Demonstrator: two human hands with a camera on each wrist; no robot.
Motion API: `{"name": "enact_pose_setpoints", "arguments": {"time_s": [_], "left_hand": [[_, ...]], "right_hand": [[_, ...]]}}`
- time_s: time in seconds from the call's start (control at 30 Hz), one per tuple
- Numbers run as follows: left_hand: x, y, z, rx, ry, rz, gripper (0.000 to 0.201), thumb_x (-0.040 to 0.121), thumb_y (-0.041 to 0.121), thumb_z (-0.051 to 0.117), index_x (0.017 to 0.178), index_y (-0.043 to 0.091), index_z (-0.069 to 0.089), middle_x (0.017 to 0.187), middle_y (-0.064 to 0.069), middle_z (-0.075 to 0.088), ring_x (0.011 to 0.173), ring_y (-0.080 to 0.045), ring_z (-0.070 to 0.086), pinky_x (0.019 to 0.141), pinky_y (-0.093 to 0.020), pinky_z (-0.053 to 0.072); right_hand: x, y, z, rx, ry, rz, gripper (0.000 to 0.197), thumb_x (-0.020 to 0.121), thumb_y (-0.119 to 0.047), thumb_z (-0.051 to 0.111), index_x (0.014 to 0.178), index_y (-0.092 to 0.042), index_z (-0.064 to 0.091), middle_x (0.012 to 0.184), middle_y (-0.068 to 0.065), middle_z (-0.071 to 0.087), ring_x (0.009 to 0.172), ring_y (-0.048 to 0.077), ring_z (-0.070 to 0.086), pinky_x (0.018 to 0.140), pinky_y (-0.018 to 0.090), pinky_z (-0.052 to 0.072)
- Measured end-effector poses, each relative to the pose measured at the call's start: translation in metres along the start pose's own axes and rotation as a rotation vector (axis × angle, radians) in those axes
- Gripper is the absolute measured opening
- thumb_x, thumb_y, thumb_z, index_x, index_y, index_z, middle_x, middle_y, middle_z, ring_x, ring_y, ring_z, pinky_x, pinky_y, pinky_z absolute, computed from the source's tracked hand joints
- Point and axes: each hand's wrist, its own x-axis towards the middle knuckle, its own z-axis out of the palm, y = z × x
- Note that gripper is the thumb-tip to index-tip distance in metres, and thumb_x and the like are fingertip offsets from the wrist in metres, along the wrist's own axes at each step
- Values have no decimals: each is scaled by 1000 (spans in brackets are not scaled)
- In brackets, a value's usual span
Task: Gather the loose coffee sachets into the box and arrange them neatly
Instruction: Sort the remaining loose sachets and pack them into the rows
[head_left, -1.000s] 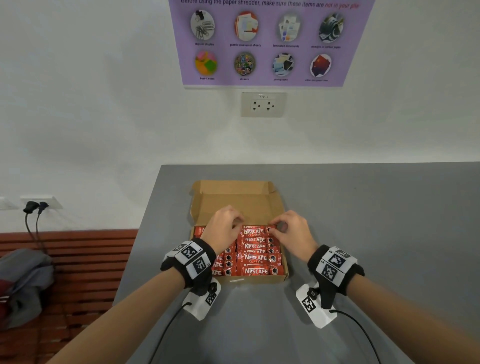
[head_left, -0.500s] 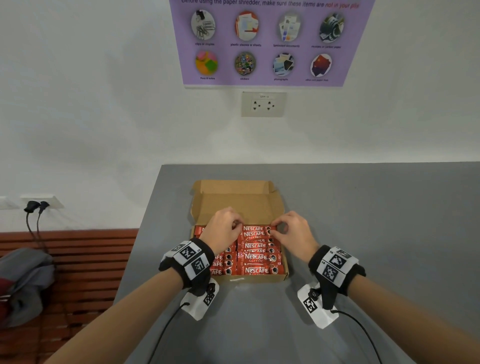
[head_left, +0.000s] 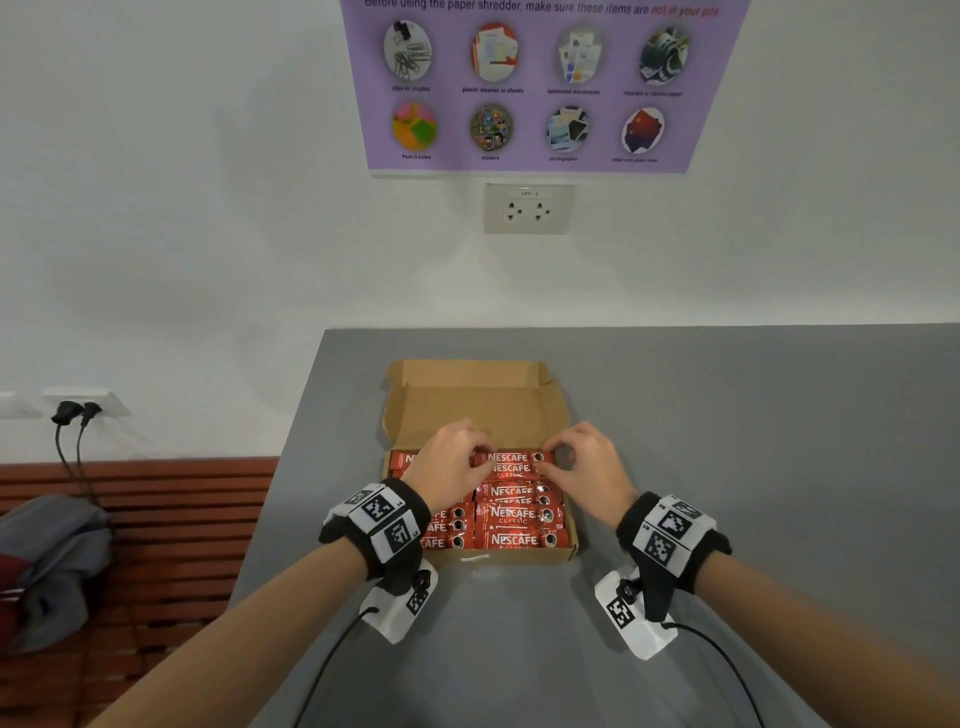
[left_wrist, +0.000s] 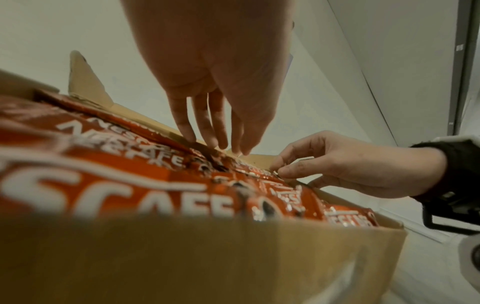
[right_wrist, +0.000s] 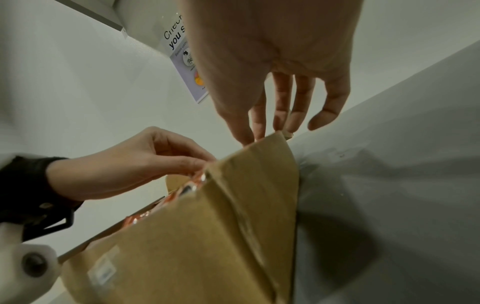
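- The box (head_left: 470, 400) sits on the grey table (head_left: 727, 415), close to the table's left edge and partway back from the near edge. Its lid stands open at the back.
- The red coffee packets (head_left: 511, 514) lie flat inside the box in two columns, with their names facing up.
- Not much has changed since a moment ago. Both hands have stayed at the back row, and the top packet (head_left: 511, 458) there has only been nudged a little straighter.
- That tells me the gathering looks done. I see no loose packet on the table, so only tidying seems left.
- The left hand (head_left: 449, 465) has curled fingers (left_wrist: 207, 131) that bunch together and pinch the left end of the top packet.
- The right hand (head_left: 587, 467) pinches the right end of the same packet between thumb and first finger. Its other fingers (right_wrist: 301, 107) hang loosely apart.
- I count one box and two hands.
- I can see about five rows of packets in the right column. The left hand hides part of the left column, so I cannot tell the full number.
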Motion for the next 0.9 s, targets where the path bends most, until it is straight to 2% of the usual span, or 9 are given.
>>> {"name": "enact_pose_setpoints", "arguments": {"time_s": [0.13,0.23,0.33,0.4,0.47,0.5,0.6,0.7,0.9], "left_hand": [[0,-14,-28,-87,227,-158,19,93,17,52,108,15,63,113,1,58,95,-7,53,90,-22,46],[-11,-38,-53,-132,442,-357,29,91,8,53,120,9,57,125,-9,52,112,-22,51,98,-33,42],[-27,-49,-54,-157,228,-670,37,96,10,46,131,-2,43,134,-23,43,118,-34,48,99,-37,38],[-37,-53,-46,-267,128,-771,25,97,9,41,113,-5,53,117,-26,56,98,-35,58,82,-37,47],[-44,-53,-37,-427,90,-781,19,97,9,39,87,1,53,88,-19,62,67,-24,57,56,-28,47],[-46,-51,-33,-470,84,-765,21,98,10,40,81,5,51,80,-12,60,61,-18,53,52,-24,43],[-46,-49,-20,-663,183,-703,14,96,12,46,95,3,56,91,-6,62,73,-15,58,65,-24,45],[-40,-58,-5,-869,294,-717,31,99,17,42,122,4,55,109,-14,66,93,-26,65,89,-44,51],[-12,-73,6,-817,293,-657,34,100,20,38,129,16,54,111,-10,67,100,-26,64,95,-48,49]], "right_hand": [[-3,3,-12,62,68,22,19,87,-25,63,102,-13,64,106,1,55,88,7,50,80,19,41],[-13,8,-16,121,79,101,23,90,-20,59,109,-7,58,103,3,59,81,9,54,69,12,41],[-22,9,-8,244,-38,225,34,94,-20,53,123,-3,47,99,7,63,63,7,57,52,11,47],[-25,8,-2,239,-99,250,32,97,-23,47,121,-3,50,89,5,63,58,6,56,49,12,48],[-25,6,2,198,-145,225,29,99,-24,41,110,-3,58,92,8,67,66,12,61,61,20,51],[-25,6,3,187,-161,211,30,100,-23,39,105,-3,60,95,10,69,73,16,63,68,24,52],[-20,5,4,196,-174,197,29,100,-19,37,102,-1,60,96,11,68,83,22,65,77,30,51],[-9,2,1,232,-139,223,30,100,-16,36,101,0,62,92,11,67,81,23,63,74,28,48],[22,0,-2,292,-95,310,28,98,-16,39,105,-3,63,98,14,69,85,25,62,77,28,46]]}}
